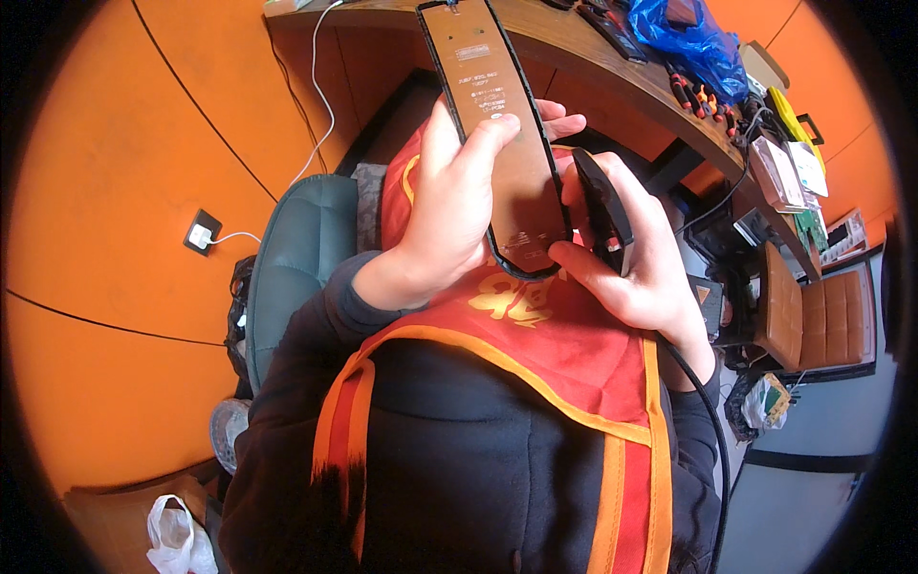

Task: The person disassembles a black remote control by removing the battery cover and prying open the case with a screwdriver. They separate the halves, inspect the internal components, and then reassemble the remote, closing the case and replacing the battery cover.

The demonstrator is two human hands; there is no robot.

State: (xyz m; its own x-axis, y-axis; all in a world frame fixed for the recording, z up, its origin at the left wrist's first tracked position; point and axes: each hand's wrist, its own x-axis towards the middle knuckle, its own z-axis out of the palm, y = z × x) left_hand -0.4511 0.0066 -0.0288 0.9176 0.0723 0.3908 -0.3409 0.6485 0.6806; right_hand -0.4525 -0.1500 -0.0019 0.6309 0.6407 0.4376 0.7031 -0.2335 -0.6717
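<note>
Brown panel [528, 177] (its rim black) gripped in the left hand [448, 196], right hand [643, 263] grasping a curved black tool [601, 203] beside the panel's lower edge, red apron [598, 359] beneath.

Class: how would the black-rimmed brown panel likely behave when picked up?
The brown panel is probably stiff: it extends past the left hand without visible sagging. It seems fairly light, since that hand appears to support most of it. Its flat, smooth-looking surface might be slippery.

Wdn bench [545, 31] | on top: 1 blu bag [703, 53] | red-hndl pliers [681, 94] nr bag | wht box [775, 177], R side
</note>
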